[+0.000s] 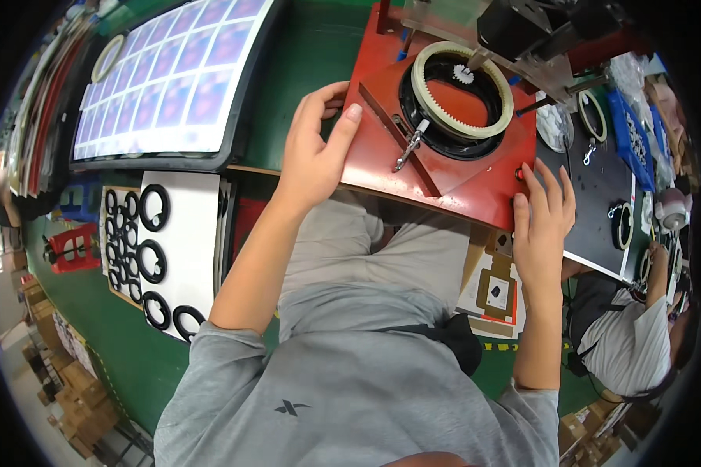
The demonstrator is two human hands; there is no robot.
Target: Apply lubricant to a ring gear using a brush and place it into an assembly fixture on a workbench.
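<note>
Head view looks straight down on a red fixture plate [444, 167] lying at the near edge of the green counter [304, 86], just above the person's lap. The left hand [313, 152] rests on the plate's left edge with thumb raised and fingers curled loosely over the rim, its grip half spread and pinching nothing; it seems to steady the plate from that side. The right hand [541, 222] lies flat at the lower right corner, fingers spread, fingertips beside a small red button [519, 174], so the two hands frame the fixture. Seated in the plate's round black socket [444, 140] is a cream toothed ring [461, 89], teeth facing inward, with a small white pinion [464, 75] meshing at its top under a dark motor head [514, 31]. A metal toggle clamp [410, 146] lies along a raised diagonal bar, likely locking the ring. Black rings [154, 233] lie sorted on a white sheet [191, 233] to the left, within reach.
</note>
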